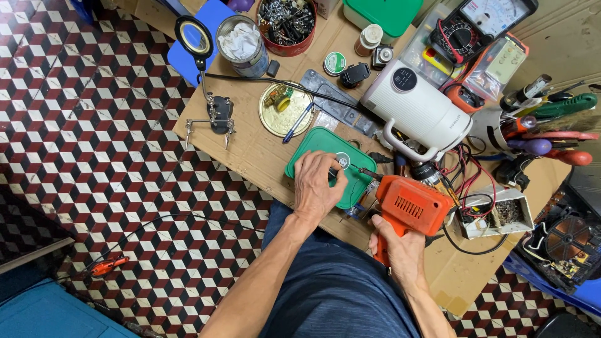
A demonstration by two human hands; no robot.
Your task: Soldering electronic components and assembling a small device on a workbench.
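Clutching the orange soldering gun, the right grip wraps its handle; left grip pinches a small part on the green lid just beside the gun's tip.

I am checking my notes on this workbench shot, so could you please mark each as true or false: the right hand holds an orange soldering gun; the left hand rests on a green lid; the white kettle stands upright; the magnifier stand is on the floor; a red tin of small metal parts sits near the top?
1. The right hand holds an orange soldering gun. True.
2. The left hand rests on a green lid. True.
3. The white kettle stands upright. False: it lies on its side.
4. The magnifier stand is on the floor. False: it stands on the cardboard sheet.
5. A red tin of small metal parts sits near the top. True.
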